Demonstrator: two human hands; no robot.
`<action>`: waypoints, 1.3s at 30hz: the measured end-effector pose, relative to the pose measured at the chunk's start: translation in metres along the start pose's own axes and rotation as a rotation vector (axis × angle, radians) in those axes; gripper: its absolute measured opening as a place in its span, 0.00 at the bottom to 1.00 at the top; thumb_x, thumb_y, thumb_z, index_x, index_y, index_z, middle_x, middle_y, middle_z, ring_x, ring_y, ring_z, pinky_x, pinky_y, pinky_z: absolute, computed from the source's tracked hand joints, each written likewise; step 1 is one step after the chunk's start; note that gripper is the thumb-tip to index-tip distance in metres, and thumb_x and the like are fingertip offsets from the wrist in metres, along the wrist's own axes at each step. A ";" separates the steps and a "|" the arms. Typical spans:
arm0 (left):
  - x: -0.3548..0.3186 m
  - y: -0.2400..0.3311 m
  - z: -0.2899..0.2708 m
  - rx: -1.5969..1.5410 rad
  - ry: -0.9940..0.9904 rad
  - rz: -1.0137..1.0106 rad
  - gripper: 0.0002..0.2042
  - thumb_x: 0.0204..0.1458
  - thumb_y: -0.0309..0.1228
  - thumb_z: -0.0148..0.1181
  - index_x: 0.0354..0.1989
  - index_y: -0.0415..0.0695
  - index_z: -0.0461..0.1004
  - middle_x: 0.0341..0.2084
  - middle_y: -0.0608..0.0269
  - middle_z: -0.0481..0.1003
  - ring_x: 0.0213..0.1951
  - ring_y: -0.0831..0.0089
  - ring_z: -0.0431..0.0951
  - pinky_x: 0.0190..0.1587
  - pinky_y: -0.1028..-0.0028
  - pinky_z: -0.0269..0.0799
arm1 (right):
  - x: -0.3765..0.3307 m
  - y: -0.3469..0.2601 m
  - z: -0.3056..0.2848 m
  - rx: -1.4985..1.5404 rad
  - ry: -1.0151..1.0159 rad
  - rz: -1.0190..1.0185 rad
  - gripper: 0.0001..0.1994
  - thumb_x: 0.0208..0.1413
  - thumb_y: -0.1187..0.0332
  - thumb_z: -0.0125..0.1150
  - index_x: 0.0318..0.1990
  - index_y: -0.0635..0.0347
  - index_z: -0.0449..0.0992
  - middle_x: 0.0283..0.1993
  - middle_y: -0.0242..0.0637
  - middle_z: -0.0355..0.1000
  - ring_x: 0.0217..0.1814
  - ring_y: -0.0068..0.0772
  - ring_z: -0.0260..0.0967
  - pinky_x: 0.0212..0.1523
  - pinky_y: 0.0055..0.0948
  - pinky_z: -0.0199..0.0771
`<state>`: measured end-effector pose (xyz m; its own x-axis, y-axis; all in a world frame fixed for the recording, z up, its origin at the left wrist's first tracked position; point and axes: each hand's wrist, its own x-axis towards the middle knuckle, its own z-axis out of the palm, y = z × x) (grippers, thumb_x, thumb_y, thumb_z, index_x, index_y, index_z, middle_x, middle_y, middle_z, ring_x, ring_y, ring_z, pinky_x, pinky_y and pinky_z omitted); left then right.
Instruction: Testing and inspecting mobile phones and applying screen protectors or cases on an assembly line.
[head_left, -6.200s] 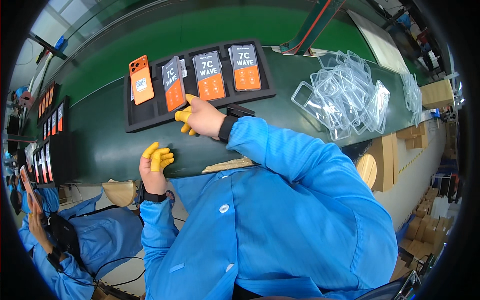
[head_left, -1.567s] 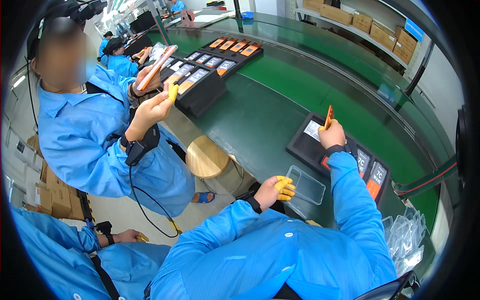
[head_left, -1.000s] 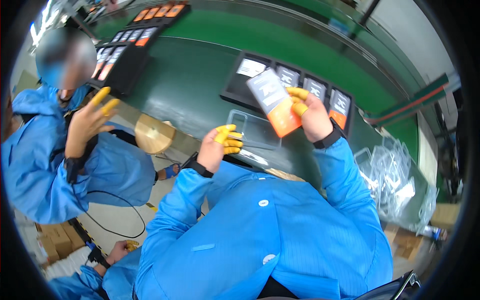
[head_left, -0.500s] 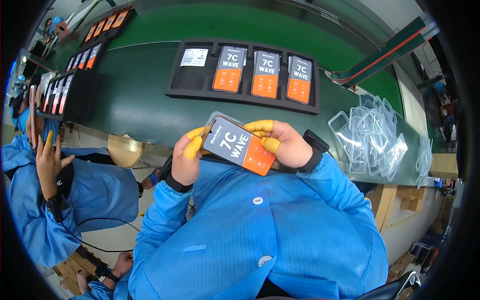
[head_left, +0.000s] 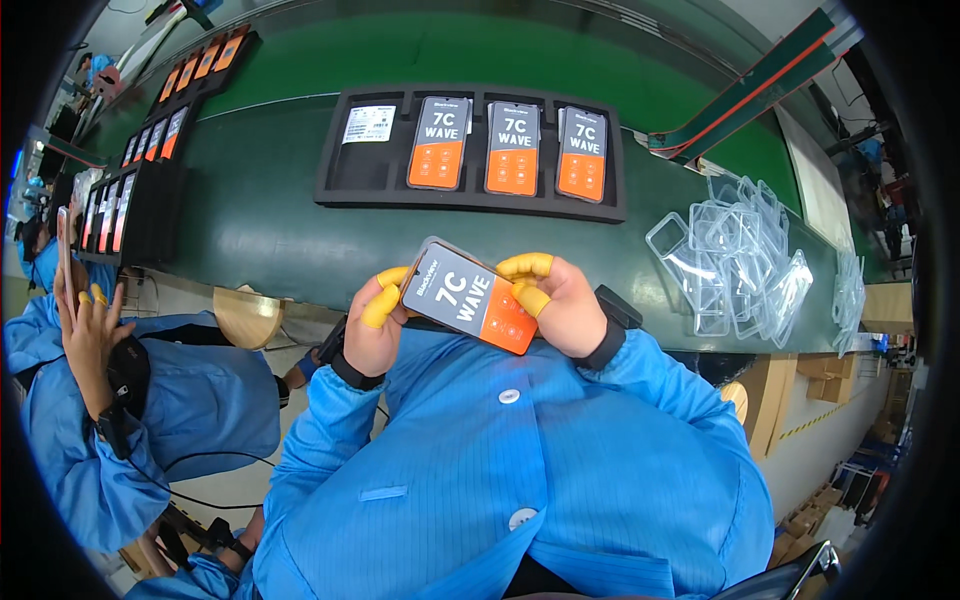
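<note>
Before my chest, I hold a smartphone (head_left: 468, 296) tilted, its grey and orange front facing up. My left hand (head_left: 374, 325), with yellow finger cots on thumb and finger, grips its upper left end. The yellow-tipped fingers of my right hand (head_left: 562, 305) press on the other end and the far long edge. A clear case (head_left: 432, 241) shows as a thin rim around the phone's upper corner; how far it is seated along the other edges is hidden. Beyond my hands lies a black foam tray (head_left: 470, 207) with several slots.
Three similar phones (head_left: 513, 150) lie in the tray; its leftmost slot shows a white label (head_left: 368, 124). Clear phone cases (head_left: 735, 260) are piled on the green table to the right. More loaded trays (head_left: 150, 200) stand at left, where a co-worker's hand (head_left: 92, 350) holds a phone.
The clear case, offset behind the phone earlier, now lies closer around its upper corner. My right fingers have shifted slightly along the far edge. The whole view has moved a little.
</note>
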<state>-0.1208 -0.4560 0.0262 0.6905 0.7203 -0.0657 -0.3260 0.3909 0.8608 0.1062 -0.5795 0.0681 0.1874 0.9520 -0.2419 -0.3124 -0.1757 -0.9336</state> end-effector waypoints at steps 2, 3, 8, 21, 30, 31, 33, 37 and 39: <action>-0.003 0.000 -0.001 0.015 0.009 0.056 0.20 0.65 0.39 0.45 0.54 0.33 0.68 0.44 0.58 0.75 0.45 0.73 0.74 0.51 0.73 0.67 | 0.000 0.004 0.002 -0.016 0.022 -0.019 0.14 0.58 0.83 0.48 0.51 0.69 0.71 0.48 0.38 0.73 0.49 0.24 0.71 0.52 0.23 0.70; -0.004 0.001 -0.001 0.016 0.010 0.057 0.20 0.65 0.39 0.45 0.54 0.33 0.68 0.44 0.58 0.75 0.45 0.73 0.74 0.51 0.73 0.67 | 0.002 0.008 0.002 -0.047 0.029 -0.044 0.13 0.58 0.83 0.49 0.51 0.69 0.71 0.47 0.37 0.72 0.49 0.24 0.71 0.51 0.23 0.70; -0.012 0.010 0.001 0.102 -0.121 0.137 0.23 0.64 0.45 0.47 0.54 0.34 0.67 0.43 0.59 0.75 0.44 0.75 0.74 0.50 0.73 0.68 | 0.005 0.017 0.010 -0.137 0.075 -0.052 0.12 0.58 0.82 0.50 0.49 0.69 0.72 0.45 0.34 0.71 0.47 0.24 0.70 0.50 0.22 0.70; -0.017 0.026 0.021 0.375 -0.050 0.110 0.13 0.62 0.30 0.53 0.51 0.35 0.69 0.41 0.61 0.76 0.44 0.77 0.75 0.50 0.73 0.70 | 0.003 -0.018 0.013 -0.975 0.128 -0.623 0.14 0.52 0.80 0.57 0.48 0.63 0.75 0.43 0.41 0.70 0.46 0.43 0.69 0.48 0.34 0.70; -0.008 0.025 0.025 0.297 -0.031 0.106 0.11 0.62 0.28 0.48 0.49 0.35 0.71 0.40 0.64 0.76 0.42 0.80 0.73 0.49 0.77 0.67 | 0.011 -0.021 -0.012 -0.334 -0.207 -0.048 0.12 0.60 0.72 0.59 0.49 0.66 0.72 0.38 0.35 0.75 0.38 0.20 0.72 0.41 0.23 0.73; -0.008 0.025 0.026 0.313 -0.014 0.088 0.11 0.63 0.28 0.48 0.49 0.35 0.71 0.40 0.64 0.76 0.42 0.80 0.73 0.49 0.77 0.67 | 0.010 -0.021 -0.012 -0.275 -0.198 -0.036 0.11 0.60 0.72 0.59 0.48 0.66 0.73 0.38 0.33 0.75 0.38 0.19 0.71 0.41 0.22 0.73; -0.007 0.023 0.027 0.329 0.000 0.070 0.12 0.63 0.28 0.48 0.48 0.35 0.71 0.39 0.64 0.76 0.42 0.80 0.73 0.49 0.77 0.67 | 0.008 -0.018 -0.012 -0.215 -0.188 -0.024 0.10 0.60 0.72 0.59 0.47 0.66 0.73 0.37 0.32 0.75 0.38 0.18 0.71 0.41 0.22 0.73; -0.004 0.022 0.026 0.349 -0.003 0.106 0.11 0.63 0.28 0.48 0.48 0.35 0.72 0.39 0.65 0.76 0.42 0.80 0.73 0.49 0.77 0.67 | 0.007 -0.011 -0.011 -0.136 -0.154 -0.060 0.08 0.59 0.73 0.59 0.44 0.65 0.73 0.36 0.29 0.73 0.38 0.15 0.69 0.39 0.19 0.71; -0.005 0.025 0.027 0.390 0.007 0.128 0.11 0.63 0.29 0.49 0.48 0.35 0.72 0.39 0.65 0.76 0.42 0.80 0.73 0.48 0.77 0.67 | 0.007 -0.014 -0.009 -0.125 -0.166 -0.076 0.07 0.59 0.73 0.59 0.44 0.64 0.73 0.35 0.28 0.73 0.37 0.15 0.68 0.38 0.18 0.70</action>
<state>-0.1150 -0.4654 0.0621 0.6556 0.7533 0.0521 -0.1387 0.0523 0.9889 0.1204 -0.5728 0.0769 0.0468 0.9901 -0.1325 -0.1834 -0.1219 -0.9754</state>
